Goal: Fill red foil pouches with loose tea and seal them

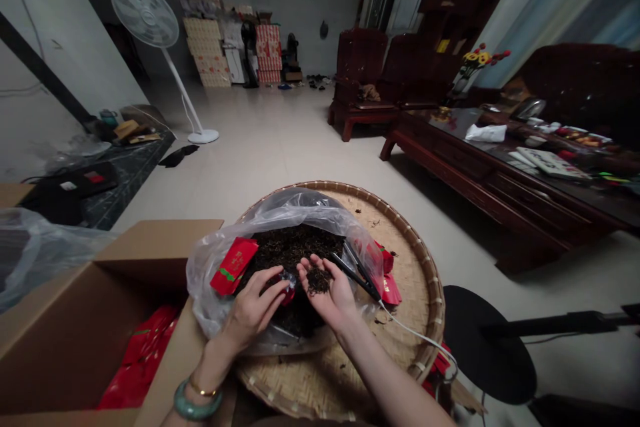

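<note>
My left hand (257, 300) is closed in a pinch on the clear plastic mouth of a small red packet (289, 295), largely hidden by my fingers. Cupped palm up beside it, my right hand (336, 293) holds a small heap of dark loose tea leaves (319, 279). Both hands are over a large clear plastic bag (210, 307), whose open mouth shows more dark tea (285, 243). Red packets (234, 265) lie on the bag's left edge. To the right of my right hand rests a black bag sealer (361, 273) with a white cord.
The bag stands on a round woven bamboo tray (400, 240). More red packets (391, 288) lie at its right. An open cardboard box (65, 340) with red packets (143, 353) stands left. A black round stand base (487, 343) is right; a wooden table (460, 167) stands beyond.
</note>
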The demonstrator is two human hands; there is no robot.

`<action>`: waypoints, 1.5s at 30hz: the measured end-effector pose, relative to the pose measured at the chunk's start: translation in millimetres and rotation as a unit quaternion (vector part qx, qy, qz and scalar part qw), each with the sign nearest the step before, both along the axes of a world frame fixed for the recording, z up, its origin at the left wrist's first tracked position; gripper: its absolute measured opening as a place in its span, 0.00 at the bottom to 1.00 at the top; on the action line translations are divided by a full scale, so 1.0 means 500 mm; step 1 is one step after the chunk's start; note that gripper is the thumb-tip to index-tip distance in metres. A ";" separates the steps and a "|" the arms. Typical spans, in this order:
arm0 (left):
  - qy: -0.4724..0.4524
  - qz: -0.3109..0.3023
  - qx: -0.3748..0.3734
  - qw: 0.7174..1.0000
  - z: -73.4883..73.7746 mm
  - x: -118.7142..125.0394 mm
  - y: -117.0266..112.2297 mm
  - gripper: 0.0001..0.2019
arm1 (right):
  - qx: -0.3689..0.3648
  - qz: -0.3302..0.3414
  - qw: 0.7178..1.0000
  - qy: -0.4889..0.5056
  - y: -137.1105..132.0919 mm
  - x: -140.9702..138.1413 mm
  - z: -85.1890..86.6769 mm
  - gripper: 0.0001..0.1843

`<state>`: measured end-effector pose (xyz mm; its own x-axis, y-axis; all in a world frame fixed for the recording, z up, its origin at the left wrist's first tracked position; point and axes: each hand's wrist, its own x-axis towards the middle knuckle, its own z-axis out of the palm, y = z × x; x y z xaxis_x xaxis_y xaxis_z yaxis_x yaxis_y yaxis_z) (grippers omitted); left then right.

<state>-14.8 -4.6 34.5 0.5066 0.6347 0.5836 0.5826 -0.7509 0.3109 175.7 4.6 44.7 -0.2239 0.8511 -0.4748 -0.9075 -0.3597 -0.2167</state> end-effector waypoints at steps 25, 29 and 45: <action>0.125 -0.089 -0.020 0.988 0.045 0.008 0.049 0.08 | 0.126 -0.047 0.976 -0.172 0.014 -0.067 0.069 0.08; 0.106 -0.085 0.003 0.991 0.041 0.006 0.051 0.07 | 0.157 -0.065 0.963 -0.210 0.009 -0.076 0.064 0.10; 0.011 -0.089 0.018 0.996 0.019 0.004 0.054 0.03 | 0.280 -0.058 0.866 -0.410 0.010 -0.065 0.025 0.18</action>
<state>-12.9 22.6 43.8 0.6229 0.5115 0.5919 0.4449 -0.8540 0.2698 143.1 9.7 57.4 0.0958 0.9936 0.0604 -0.3896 0.0933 -0.9162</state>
